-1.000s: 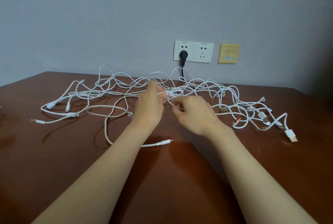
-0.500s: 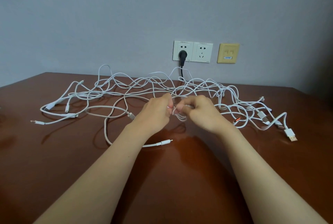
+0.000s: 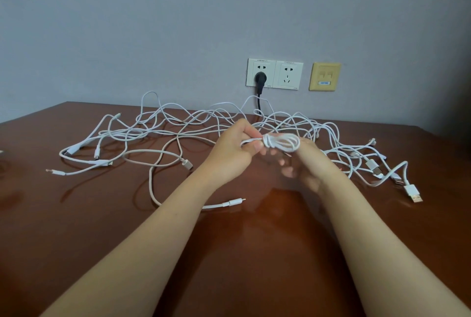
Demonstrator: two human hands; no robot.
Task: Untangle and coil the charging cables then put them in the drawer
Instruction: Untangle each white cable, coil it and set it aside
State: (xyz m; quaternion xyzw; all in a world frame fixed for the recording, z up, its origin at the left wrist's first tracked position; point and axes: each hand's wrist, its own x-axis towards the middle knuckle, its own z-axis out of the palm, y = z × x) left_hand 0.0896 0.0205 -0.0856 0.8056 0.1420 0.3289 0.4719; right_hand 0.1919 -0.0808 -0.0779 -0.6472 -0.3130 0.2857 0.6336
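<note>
The step in hand looks to be coiling. The left hand pinches the gathered neck of a small coil of thin white charging cable, thumb and curled fingers closed on the strands, and holds it just above the glossy reddish-brown wooden table. The right hand sits just beside and under the coil's loops, smeared by motion, so I cannot tell whether its fingers are spread or gripping a strand. Behind and to both sides sprawls the loose tangle of white charging cables, most of it uncoiled on the table. The next move likely calls for winding in this coil's free end and securing it without dragging neighbouring strands. No drawer is in view.
</note>
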